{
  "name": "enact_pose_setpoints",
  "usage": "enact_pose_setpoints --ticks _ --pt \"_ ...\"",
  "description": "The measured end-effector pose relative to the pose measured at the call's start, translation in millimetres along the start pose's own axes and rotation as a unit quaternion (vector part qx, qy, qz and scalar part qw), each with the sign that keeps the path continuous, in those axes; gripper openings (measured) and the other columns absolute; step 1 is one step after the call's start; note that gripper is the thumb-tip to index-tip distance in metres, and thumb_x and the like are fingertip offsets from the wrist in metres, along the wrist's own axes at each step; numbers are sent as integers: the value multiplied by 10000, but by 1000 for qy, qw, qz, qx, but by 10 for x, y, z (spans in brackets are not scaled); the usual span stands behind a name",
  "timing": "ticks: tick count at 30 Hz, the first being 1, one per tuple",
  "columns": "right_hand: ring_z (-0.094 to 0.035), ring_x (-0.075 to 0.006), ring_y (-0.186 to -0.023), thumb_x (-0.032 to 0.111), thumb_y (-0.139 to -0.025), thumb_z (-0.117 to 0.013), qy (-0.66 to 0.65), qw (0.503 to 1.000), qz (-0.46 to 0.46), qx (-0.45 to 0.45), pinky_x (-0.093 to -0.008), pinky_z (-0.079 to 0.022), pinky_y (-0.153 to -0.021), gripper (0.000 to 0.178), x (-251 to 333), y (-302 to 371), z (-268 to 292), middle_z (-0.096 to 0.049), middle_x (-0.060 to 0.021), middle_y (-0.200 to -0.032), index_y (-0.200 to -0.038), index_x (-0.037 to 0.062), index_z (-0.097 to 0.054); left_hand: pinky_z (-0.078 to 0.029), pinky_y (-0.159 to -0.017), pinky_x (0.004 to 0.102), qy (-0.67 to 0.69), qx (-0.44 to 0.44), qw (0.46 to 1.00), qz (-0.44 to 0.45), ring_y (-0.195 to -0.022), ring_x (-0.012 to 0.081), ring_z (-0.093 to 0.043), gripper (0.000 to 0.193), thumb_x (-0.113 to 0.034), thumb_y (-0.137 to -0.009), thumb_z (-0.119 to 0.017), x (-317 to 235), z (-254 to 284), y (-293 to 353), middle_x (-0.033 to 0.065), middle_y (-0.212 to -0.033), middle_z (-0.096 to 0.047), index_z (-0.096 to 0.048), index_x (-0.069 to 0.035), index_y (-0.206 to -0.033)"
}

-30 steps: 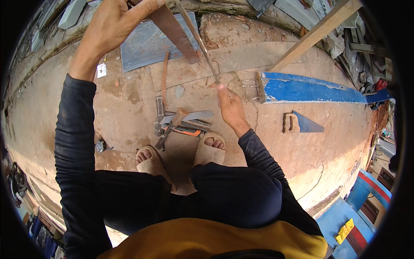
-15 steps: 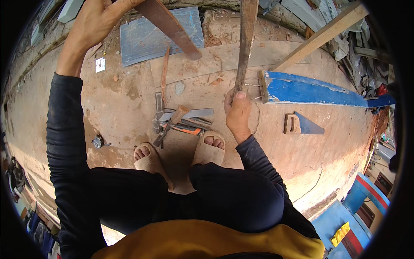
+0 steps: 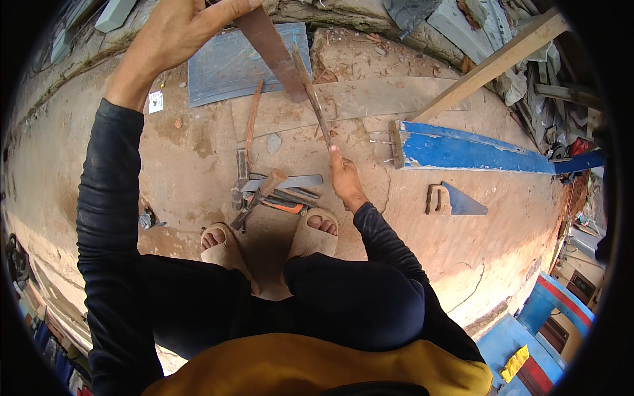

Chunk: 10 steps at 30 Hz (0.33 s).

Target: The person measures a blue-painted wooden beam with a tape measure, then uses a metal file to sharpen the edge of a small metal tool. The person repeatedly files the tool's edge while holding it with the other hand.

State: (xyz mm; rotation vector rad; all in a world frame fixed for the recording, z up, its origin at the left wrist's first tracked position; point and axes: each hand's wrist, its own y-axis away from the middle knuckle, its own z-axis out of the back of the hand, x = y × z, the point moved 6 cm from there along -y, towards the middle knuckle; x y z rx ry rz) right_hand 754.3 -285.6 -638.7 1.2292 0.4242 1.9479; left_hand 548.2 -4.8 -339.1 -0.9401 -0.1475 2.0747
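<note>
At the upper left, my left hand (image 3: 173,38) is closed around the upper end of a rusty brown saw blade (image 3: 269,49). The blade tapers down and to the right; its grip end is hidden by the hand and the frame edge. Around the near end of a long, thin, dark stick (image 3: 314,102) my right hand (image 3: 346,177) is wrapped. The stick slants up and left, its far part overlapping the blade's right edge in view; whether they touch I cannot tell. Below lie a hammer (image 3: 240,179) and a wooden-handled tool (image 3: 265,191), in front of my sandals.
A handsaw (image 3: 465,200) lies to the right, below a blue painted beam (image 3: 475,146) with nails jutting from its end. A pale timber (image 3: 489,66) leans behind it. A grey sheet (image 3: 218,69) lies on the floor ahead. Rubble lines the far edge.
My right hand has moved left and slightly down. The stick has swung from near upright, right of the blade, to a leftward slant across its edge. My left hand has shifted right and down.
</note>
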Motion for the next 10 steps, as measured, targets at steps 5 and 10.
enact_pose_setpoints --ticks 5,10 --pt "-426 -124 -559 698 -1081 -336 -116 954 270 -61 -309 -339 -535 744 349 295 300 -453 12 -626 -703 73 -477 -487 -794 336 24 23 999 38 -895 149 -580 328 -333 -991 -731 52 -3 6 55 -927 -617 -615 -33 -1056" --pt "-552 -187 -1172 602 -1092 -433 -44 997 29 54 -322 -404 -992 637 -30 -30 96 -630 -177 -1160 -1337 41 -610 -493 -883 376 -23 39 998 51 -971 205 -615 394 -379 -984 -737 282 1 35 100 -1003 -642 -616 -34 -1130"
